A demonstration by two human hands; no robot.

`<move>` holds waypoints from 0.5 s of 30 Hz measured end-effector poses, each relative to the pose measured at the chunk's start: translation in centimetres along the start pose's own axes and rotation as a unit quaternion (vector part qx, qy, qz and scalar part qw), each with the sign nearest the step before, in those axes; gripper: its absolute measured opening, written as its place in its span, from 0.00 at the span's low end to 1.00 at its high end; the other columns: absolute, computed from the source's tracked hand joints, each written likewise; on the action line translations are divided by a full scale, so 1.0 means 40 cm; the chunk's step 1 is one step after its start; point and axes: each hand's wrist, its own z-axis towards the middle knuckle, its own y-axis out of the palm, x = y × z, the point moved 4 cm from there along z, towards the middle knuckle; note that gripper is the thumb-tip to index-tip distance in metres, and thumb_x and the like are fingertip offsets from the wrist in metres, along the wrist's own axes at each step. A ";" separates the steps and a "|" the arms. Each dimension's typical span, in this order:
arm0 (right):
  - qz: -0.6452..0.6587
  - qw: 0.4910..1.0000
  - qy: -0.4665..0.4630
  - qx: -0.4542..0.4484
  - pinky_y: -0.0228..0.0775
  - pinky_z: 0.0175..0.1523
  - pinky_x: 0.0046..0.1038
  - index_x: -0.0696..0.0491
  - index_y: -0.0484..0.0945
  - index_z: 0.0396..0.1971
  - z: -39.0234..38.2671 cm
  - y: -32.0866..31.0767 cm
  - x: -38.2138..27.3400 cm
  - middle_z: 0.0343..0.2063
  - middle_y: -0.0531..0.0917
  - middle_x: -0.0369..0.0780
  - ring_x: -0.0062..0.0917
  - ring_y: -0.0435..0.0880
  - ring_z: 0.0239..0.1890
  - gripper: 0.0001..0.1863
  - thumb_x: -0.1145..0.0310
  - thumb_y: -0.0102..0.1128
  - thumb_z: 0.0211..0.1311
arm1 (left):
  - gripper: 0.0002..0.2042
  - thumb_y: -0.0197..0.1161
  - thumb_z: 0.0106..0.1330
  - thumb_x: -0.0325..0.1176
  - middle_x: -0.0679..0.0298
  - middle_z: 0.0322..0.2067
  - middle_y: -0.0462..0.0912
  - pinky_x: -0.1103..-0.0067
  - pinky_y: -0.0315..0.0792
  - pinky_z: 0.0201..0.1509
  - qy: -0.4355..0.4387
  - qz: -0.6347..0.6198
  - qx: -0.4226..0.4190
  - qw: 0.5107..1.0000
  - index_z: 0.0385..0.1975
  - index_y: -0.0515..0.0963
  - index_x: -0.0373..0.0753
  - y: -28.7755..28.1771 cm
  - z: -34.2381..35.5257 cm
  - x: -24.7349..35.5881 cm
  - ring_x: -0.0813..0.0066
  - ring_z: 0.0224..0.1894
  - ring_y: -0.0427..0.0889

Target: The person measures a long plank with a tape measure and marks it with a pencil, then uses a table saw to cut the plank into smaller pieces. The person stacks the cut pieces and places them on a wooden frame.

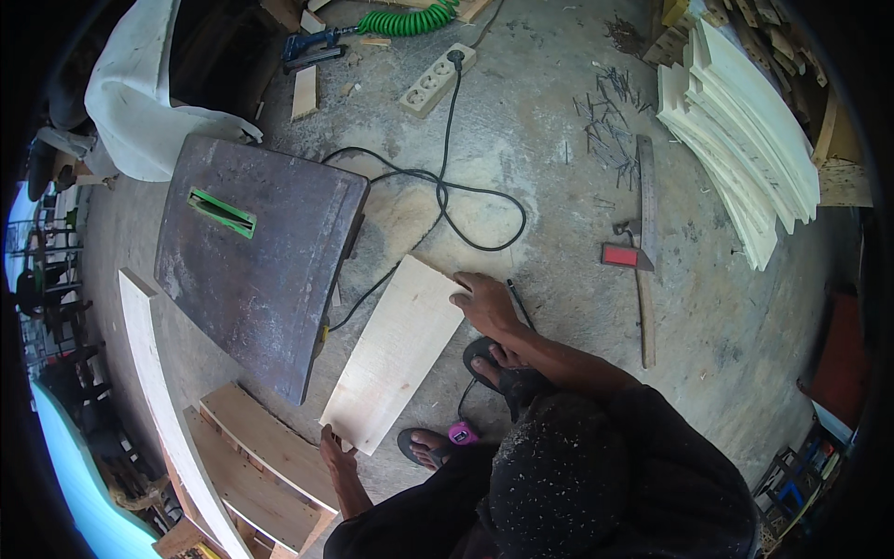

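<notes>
A pale, flat wooden board (396, 349) slants between my two hands, in front of my sandalled feet. My left hand (337, 452) grips its near end at the left corner, fingers partly hidden by the board. My right hand (484, 303) is closed on its far right corner, thumb and fingers at the edge. Just left of the board stands a dark tabletop (256, 252) with a green-framed slot (223, 212). A pink tape measure (462, 432) lies on the floor by my foot.
A black cable loops from a power strip (438, 81) over sawdust. A blue nail gun (315, 47) with a green coiled hose (408, 20) lies at the back. To the right are scattered nails (610, 116), a red-handled square (629, 255) and stacked boards (740, 130). A wooden frame (265, 466) stands near left.
</notes>
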 end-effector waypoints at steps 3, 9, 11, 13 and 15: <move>0.017 1.000 -0.017 0.000 0.75 0.54 0.45 0.59 0.82 0.54 -0.023 -0.015 -0.016 0.43 0.86 0.52 0.48 0.84 0.49 0.22 0.66 0.69 0.61 | 0.31 0.58 0.67 0.52 0.62 0.68 0.67 0.35 0.62 0.62 0.012 -0.022 -0.029 0.999 0.67 0.68 0.41 -0.007 0.011 -0.002 0.59 0.72 0.62; 0.081 0.997 0.018 -0.003 0.76 0.53 0.43 0.57 0.74 0.64 -0.022 -0.027 -0.012 0.43 0.87 0.50 0.46 0.84 0.48 0.31 0.68 0.70 0.60 | 0.36 0.59 0.64 0.58 0.63 0.70 0.65 0.32 0.53 0.65 0.008 -0.032 -0.052 0.998 0.70 0.66 0.46 -0.034 0.032 -0.014 0.61 0.74 0.59; 0.091 0.996 0.017 0.016 0.77 0.53 0.42 0.58 0.69 0.67 -0.023 -0.022 -0.003 0.44 0.87 0.49 0.45 0.85 0.48 0.34 0.69 0.70 0.60 | 0.38 0.59 0.62 0.60 0.64 0.71 0.64 0.32 0.51 0.65 0.006 -0.038 -0.057 0.998 0.71 0.65 0.47 -0.028 0.034 -0.011 0.61 0.75 0.57; 0.097 0.995 0.016 0.026 0.77 0.53 0.41 0.60 0.66 0.68 -0.024 -0.020 0.001 0.44 0.87 0.49 0.44 0.85 0.48 0.37 0.69 0.70 0.60 | 0.40 0.59 0.61 0.61 0.64 0.72 0.63 0.32 0.49 0.66 -0.002 -0.045 -0.043 0.998 0.72 0.64 0.47 -0.026 0.040 -0.014 0.61 0.76 0.55; 0.101 0.994 0.014 0.028 0.78 0.53 0.41 0.61 0.64 0.68 -0.024 -0.017 -0.002 0.44 0.87 0.48 0.43 0.85 0.48 0.37 0.70 0.70 0.61 | 0.39 0.59 0.61 0.60 0.65 0.72 0.62 0.32 0.49 0.66 -0.008 -0.047 -0.035 0.998 0.71 0.65 0.47 -0.033 0.045 -0.017 0.61 0.75 0.56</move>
